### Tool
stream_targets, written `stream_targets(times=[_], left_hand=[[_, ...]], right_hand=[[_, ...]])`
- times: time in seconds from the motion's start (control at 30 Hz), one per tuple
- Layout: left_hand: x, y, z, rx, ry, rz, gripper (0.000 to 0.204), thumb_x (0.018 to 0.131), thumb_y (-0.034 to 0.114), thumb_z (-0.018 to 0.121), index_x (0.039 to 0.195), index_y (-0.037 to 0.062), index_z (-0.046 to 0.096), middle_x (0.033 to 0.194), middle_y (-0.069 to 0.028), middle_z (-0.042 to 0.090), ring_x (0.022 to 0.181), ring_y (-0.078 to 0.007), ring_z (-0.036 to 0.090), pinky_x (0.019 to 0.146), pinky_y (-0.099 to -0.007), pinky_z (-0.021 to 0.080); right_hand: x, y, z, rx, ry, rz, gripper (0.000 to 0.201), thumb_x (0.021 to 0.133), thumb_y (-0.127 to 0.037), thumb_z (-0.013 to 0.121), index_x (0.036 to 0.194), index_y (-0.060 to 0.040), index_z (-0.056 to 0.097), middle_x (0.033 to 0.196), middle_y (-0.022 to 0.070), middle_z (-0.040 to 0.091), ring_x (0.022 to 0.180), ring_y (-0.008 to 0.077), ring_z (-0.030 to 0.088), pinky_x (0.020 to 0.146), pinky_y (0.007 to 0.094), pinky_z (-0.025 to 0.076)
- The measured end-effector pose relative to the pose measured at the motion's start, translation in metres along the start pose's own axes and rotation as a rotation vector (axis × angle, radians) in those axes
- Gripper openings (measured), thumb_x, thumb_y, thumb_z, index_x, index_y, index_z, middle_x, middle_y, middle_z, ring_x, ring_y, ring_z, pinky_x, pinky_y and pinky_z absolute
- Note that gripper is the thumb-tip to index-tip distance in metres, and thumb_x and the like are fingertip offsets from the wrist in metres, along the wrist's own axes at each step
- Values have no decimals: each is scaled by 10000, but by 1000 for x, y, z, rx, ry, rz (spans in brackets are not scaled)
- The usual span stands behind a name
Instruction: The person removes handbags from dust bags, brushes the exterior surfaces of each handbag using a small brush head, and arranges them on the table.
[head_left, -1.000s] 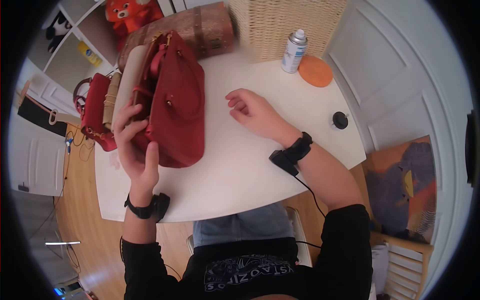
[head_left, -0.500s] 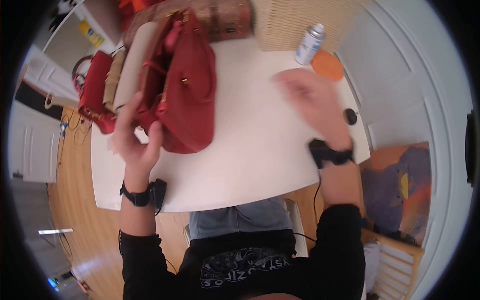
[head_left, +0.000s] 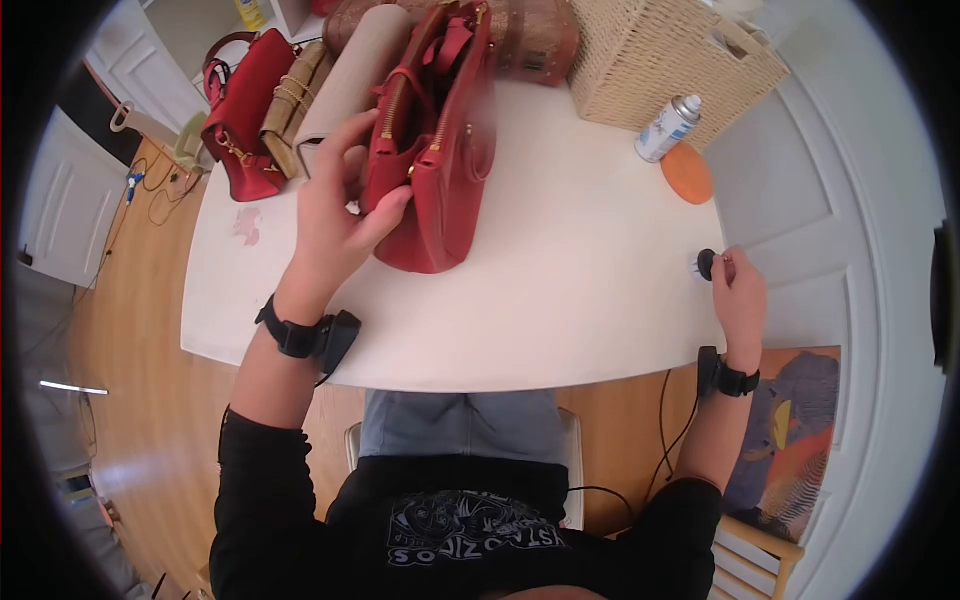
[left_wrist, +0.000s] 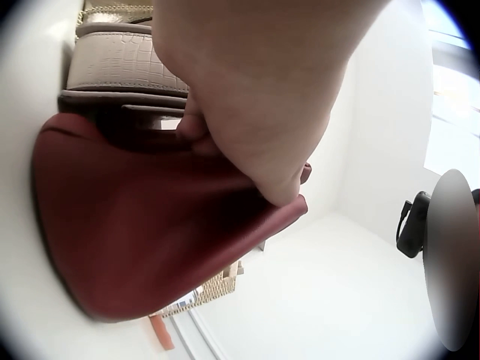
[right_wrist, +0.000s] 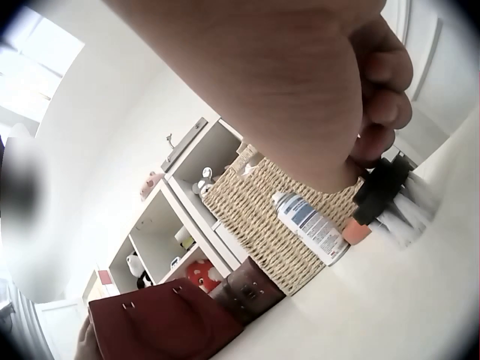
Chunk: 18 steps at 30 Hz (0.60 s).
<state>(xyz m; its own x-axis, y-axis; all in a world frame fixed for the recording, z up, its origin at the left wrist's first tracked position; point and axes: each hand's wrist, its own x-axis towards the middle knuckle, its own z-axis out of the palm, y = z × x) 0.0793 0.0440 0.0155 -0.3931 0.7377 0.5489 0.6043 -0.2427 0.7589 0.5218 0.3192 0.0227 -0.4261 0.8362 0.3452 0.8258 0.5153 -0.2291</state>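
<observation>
A large red handbag (head_left: pixel 452 205) stands on the white table, its zipped top spread apart. My left hand (head_left: pixel 330 220) grips the near end of its top, thumb on one side and fingers on the other. In the left wrist view the thumb lies against the bag's upper edge, and the hand covers part of the opening. Over by the table's right edge, my right hand (head_left: pixel 741 300) pinches a small round brush (head_left: pixel 706 265). Its black top and white bristles (right_wrist: pixel 401 217) show in the right wrist view, with the bristles facing the tabletop.
Left of the handbag stand a beige bag (head_left: pixel 352 80), a gold clutch (head_left: pixel 288 125) and a smaller red bag (head_left: pixel 243 115). Behind are a brown trunk (head_left: pixel 530 40) and a wicker basket (head_left: pixel 640 65). A spray can (head_left: pixel 665 132) stands beside an orange disc (head_left: pixel 688 175).
My right hand has swung from the middle of the table to the right edge and taken hold of the brush. The left hand stays at the handbag. The head view has shifted.
</observation>
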Motion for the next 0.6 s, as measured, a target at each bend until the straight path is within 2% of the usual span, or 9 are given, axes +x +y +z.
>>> stream_targets(times=[0.07, 0.13, 0.17, 0.23, 0.27, 0.43, 0.5, 0.57, 0.6], left_hand=[[2, -3, 2, 52, 23, 41, 723, 987, 58, 716, 1612, 17, 354, 1425, -214, 667, 1189, -238, 727, 971, -334, 582], [3, -5, 9, 90, 73, 147, 725, 969, 113, 773, 1585, 54, 395, 1215, -192, 758, 1060, -272, 783, 875, -341, 607], [-1, 2, 9, 86, -9, 15, 682, 1016, 55, 676, 1611, -2, 349, 1447, -237, 642, 1276, -286, 691, 1034, -371, 563], [3, -7, 25, 113, 30, 82, 677, 1019, 50, 669, 1610, -6, 344, 1455, -238, 634, 1296, -289, 678, 1043, -371, 558], [5, -11, 31, 135, 65, 155, 671, 1022, 44, 661, 1608, -11, 339, 1463, -239, 626, 1317, -292, 665, 1052, -371, 553], [7, 1, 29, 113, -2, 101, 685, 1028, 51, 657, 1615, -10, 310, 1471, -234, 622, 1315, -279, 663, 1025, -360, 562], [9, -2, 26, -7, 97, 66, 743, 974, 128, 788, 1585, 16, 382, 1149, -131, 757, 942, -178, 743, 791, -289, 577], [12, -2, 20, -13, 50, 84, 762, 971, 158, 806, 1588, 18, 381, 1062, -86, 725, 882, -137, 699, 752, -262, 547], [10, -3, 19, -27, 4, 75, 783, 968, 188, 825, 1590, 20, 380, 975, -41, 694, 822, -96, 656, 713, -235, 517]], right_hand=[[7, -10, -5, 55, -19, -5, 199, 1048, -213, 671, 1011, -18, 653, 713, 136, 609, 630, 252, 578, 609, 382, 458], [17, -30, -14, 100, -52, -9, 190, 1051, -201, 674, 1001, -19, 651, 708, 106, 591, 630, 197, 557, 607, 355, 449], [21, -49, -15, 274, -32, -50, 203, 1060, -210, 674, 997, -18, 653, 705, 68, 571, 645, 152, 533, 603, 336, 436], [36, -78, -3, 632, -65, -77, 231, 1085, -231, 665, 1004, -15, 666, 712, -29, 542, 669, 61, 493, 596, 290, 409], [46, -101, 0, 781, -141, -100, 221, 1086, -223, 663, 1013, -15, 670, 725, -35, 552, 668, 53, 493, 599, 270, 403], [88, -184, 50, 1288, -402, -131, 212, 1110, -231, 614, 1041, -42, 681, 811, -31, 612, 695, 48, 526, 631, 225, 407], [89, -190, 74, 1420, -489, -130, 217, 1116, -239, 598, 1039, -54, 681, 836, -20, 628, 712, 60, 542, 643, 229, 418], [78, -187, 95, 1603, -707, 63, 205, 1111, -231, 580, 1013, -71, 663, 856, -12, 625, 738, 87, 555, 670, 239, 429], [74, -187, 96, 1613, -707, 81, 205, 1111, -231, 580, 1013, -71, 663, 856, -12, 625, 738, 87, 555, 670, 239, 429]])
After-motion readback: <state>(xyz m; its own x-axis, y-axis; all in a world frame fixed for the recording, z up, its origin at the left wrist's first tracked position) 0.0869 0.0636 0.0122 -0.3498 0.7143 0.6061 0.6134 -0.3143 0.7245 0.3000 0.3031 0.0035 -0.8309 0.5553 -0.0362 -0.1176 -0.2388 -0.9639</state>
